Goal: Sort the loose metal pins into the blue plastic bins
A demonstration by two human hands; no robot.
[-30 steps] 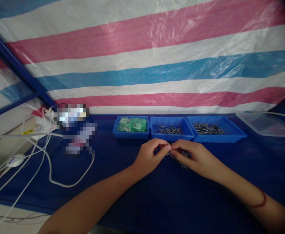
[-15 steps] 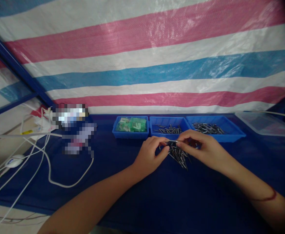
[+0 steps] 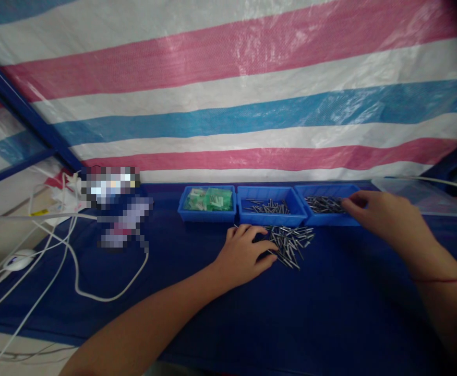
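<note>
My left hand (image 3: 244, 255) rests at the left edge of a loose pile of thin metal pins (image 3: 291, 243), which look like blind rivets. Its fingers are apart and curved, with nothing visible between them. My right hand (image 3: 388, 216) is over the right end of the right blue bin (image 3: 326, 219), its thumb and forefinger together. Whatever those fingertips may hold is hidden. Dark metal pins (image 3: 324, 203) lie in that bin. The middle blue bin (image 3: 271, 216) contains similar pins (image 3: 269, 207), more thinly spread.
A left blue bin (image 3: 207, 215) has green-and-clear packets (image 3: 216, 198) in it. Behind my right hand lies a clear plastic lid or tray (image 3: 428, 198). White cables (image 3: 75, 277) loop across the left side. A striped plastic sheet (image 3: 228, 94) hangs behind the blue table (image 3: 291, 324).
My hands have parted from above the pile. The right moved right to the right bin; the left lowered onto the pile's edge and opened its fingers.
</note>
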